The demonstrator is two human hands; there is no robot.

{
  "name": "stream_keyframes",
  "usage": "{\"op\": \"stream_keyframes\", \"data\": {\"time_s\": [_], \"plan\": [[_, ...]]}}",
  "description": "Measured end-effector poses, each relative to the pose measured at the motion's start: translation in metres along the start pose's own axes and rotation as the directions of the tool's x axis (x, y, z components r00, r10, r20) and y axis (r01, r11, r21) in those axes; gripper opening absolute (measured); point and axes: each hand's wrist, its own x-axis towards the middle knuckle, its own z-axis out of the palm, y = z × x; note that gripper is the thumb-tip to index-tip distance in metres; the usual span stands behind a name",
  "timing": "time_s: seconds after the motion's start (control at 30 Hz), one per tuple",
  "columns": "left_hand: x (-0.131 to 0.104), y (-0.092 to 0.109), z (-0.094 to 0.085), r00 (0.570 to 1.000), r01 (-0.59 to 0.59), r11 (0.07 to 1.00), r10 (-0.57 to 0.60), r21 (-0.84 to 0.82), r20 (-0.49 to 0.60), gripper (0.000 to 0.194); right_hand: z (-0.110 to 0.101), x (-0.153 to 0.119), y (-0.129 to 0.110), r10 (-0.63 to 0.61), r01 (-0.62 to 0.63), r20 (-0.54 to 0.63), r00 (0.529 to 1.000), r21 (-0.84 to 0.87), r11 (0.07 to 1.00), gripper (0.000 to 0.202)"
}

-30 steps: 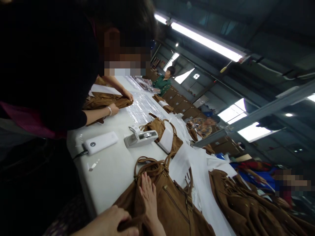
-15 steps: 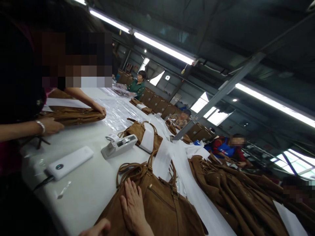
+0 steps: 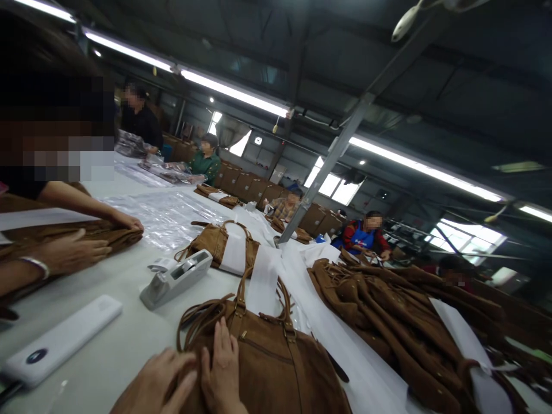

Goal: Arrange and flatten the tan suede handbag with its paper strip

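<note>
A brown suede-like handbag (image 3: 276, 356) with two handles, buckled straps and a front zip lies on the white table before me. My right hand (image 3: 223, 368) rests flat on its front, fingers stretched out below the handle. Beside it, my left hand (image 3: 157, 382) is at the bag's left side, its fingers slightly bent with the thumb apart; the lower part of this hand is cut off by the frame. Loose brown straps (image 3: 200, 319) hang around the left handle. A white paper strip (image 3: 261, 279) stands by the handles.
A tape dispenser (image 3: 176, 279) and a white power bank (image 3: 64, 339) with a cable lie left. Another handbag (image 3: 211, 246) lies beyond. Brown bags (image 3: 375, 316) are heaped right. At left a co-worker's hands (image 3: 71, 253) press a brown bag near clear plastic (image 3: 159, 215).
The view has turned right. My left hand has come further up over the bag's left side, nearer my right hand, which stays flat. The co-worker's braceleted hand has opened out over their bag.
</note>
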Motion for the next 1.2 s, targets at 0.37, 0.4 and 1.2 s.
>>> {"op": "stream_keyframes", "data": {"time_s": [0.37,0.4,1.2], "plan": [[0.157,0.014,0.079,0.989,0.133,0.978,-0.141,0.163,0.039,0.036,0.014,-0.007,0.006,-0.07,0.069,-0.015,0.997,-0.057,0.996,0.056],[0.159,0.009,0.084,0.988,0.144,0.977,-0.151,0.155,0.035,0.037,0.016,-0.007,0.008,-0.076,0.076,-0.002,0.997,-0.053,0.996,0.057],[0.183,-0.032,0.075,0.944,0.239,0.866,-0.101,-0.439,0.314,0.052,-0.004,-0.001,-0.004,0.008,-0.034,0.235,0.972,0.106,0.994,0.074]]}}
